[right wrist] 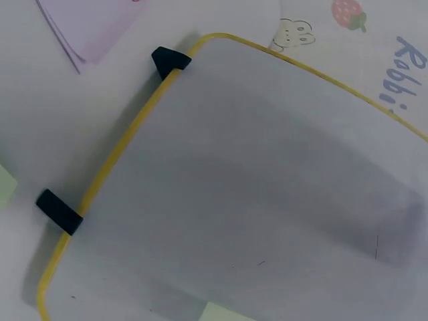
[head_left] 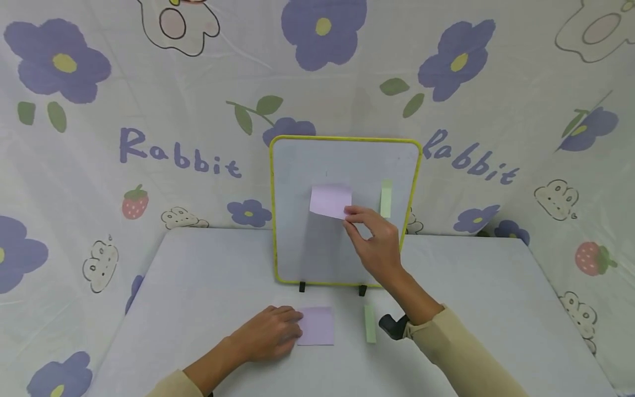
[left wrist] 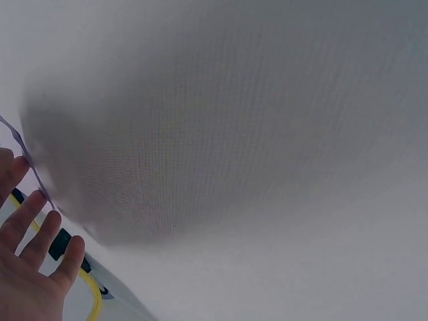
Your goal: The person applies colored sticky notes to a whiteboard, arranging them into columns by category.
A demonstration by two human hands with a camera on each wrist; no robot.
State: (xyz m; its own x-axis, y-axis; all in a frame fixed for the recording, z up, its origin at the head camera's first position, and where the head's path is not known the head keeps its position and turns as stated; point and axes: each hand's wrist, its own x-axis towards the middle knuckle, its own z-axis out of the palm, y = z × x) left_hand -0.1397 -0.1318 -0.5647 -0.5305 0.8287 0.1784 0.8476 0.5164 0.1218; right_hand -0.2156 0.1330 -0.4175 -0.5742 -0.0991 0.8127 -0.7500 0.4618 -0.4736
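My right hand (head_left: 379,240) pinches the lower right corner of a pale purple sticky note (head_left: 328,199) in front of the whiteboard (head_left: 317,253). The note's lower edge stands off the board; whether its top edge sticks cannot be told. On the table, my left hand (head_left: 270,333) touches the left edge of a purple sticky note pad (head_left: 317,326). In the left wrist view the fingers (left wrist: 41,244) look fairly straight along the pad's edge. The pad (right wrist: 97,23) also shows at the top of the right wrist view, its layers slightly parted.
A green sticky strip (head_left: 386,199) hangs on the board's right side. A narrow green sticky pad (head_left: 370,324) lies on the table, right of the purple pad. The yellow-framed board stands on black feet (head_left: 362,290). Behind it hangs a flower-printed cloth (head_left: 198,99).
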